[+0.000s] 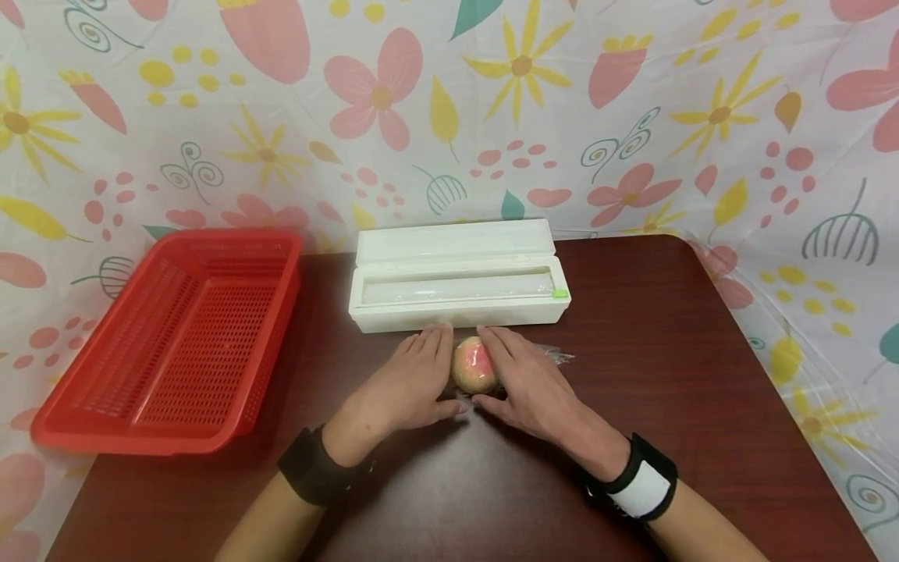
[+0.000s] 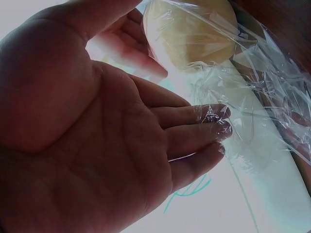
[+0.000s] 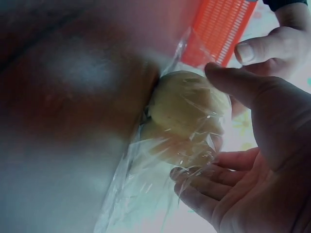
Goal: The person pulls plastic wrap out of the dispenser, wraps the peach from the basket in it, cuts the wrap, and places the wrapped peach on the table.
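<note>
A round yellow-and-pink fruit, apple-like [image 1: 472, 367], sits between the two hands on the table. Clear plastic film [image 2: 286, 92] covers it and spreads past it; a crumpled end shows beyond the right hand in the head view. My left hand [image 1: 410, 382] lies along the fruit's left side with straight fingers, its fingertips touching film in the left wrist view. On the other side, my right hand [image 1: 527, 382] has extended fingers touching the wrapped fruit [image 3: 180, 97]. That wrist view shows a second rounded shape against the fruit; I cannot tell whether it is another one.
Just behind the hands stands an open white box [image 1: 460, 316] with a roll of film [image 1: 456, 287] and a green slider [image 1: 559, 293]. A red plastic basket [image 1: 270, 343] is at the left. The dark table [image 1: 702, 375] meets a flowered curtain [image 1: 449, 156] behind.
</note>
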Motion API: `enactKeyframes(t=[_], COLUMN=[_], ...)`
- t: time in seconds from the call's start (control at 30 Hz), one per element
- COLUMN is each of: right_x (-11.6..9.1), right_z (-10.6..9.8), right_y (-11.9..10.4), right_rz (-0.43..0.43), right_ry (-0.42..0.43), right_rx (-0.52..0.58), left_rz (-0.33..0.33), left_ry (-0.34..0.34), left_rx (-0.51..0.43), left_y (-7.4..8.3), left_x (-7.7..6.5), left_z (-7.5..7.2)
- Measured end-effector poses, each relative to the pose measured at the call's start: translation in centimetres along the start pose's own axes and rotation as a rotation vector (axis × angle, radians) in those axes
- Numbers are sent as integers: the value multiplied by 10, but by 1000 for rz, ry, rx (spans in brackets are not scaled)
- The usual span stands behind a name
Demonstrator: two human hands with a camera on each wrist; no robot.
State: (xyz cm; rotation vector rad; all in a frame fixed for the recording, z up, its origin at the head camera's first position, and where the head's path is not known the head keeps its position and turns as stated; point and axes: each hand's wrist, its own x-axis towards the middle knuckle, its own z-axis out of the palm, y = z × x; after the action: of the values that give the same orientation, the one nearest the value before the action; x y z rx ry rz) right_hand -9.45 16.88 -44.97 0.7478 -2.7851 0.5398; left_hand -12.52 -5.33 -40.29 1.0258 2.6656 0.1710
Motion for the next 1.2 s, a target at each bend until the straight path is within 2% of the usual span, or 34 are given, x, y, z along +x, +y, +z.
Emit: enactKeyframes(t=[0.5, 0.7, 0.83, 1.0, 1.1, 1.2], right_x=[0, 1, 1, 0, 0, 0], right_z=[7, 8, 6, 3, -2, -9], right_y=[5, 5, 5, 2, 1, -2], right_rz=[5, 12, -7, -12, 17, 50], right_ry=[-4, 44, 99, 123, 118, 125], right_rx=[22, 84, 93, 98, 108, 123], left_rz=[29, 56, 90, 140, 112, 51], left_ry=[21, 57, 134, 271, 351, 453], left_rx=[26, 20, 8, -27, -19, -40], left_y=[-2, -3, -6, -14, -18, -22], left_x=[0, 0, -1, -2, -3, -4], left_z=[-3, -5, -12, -21, -26, -31])
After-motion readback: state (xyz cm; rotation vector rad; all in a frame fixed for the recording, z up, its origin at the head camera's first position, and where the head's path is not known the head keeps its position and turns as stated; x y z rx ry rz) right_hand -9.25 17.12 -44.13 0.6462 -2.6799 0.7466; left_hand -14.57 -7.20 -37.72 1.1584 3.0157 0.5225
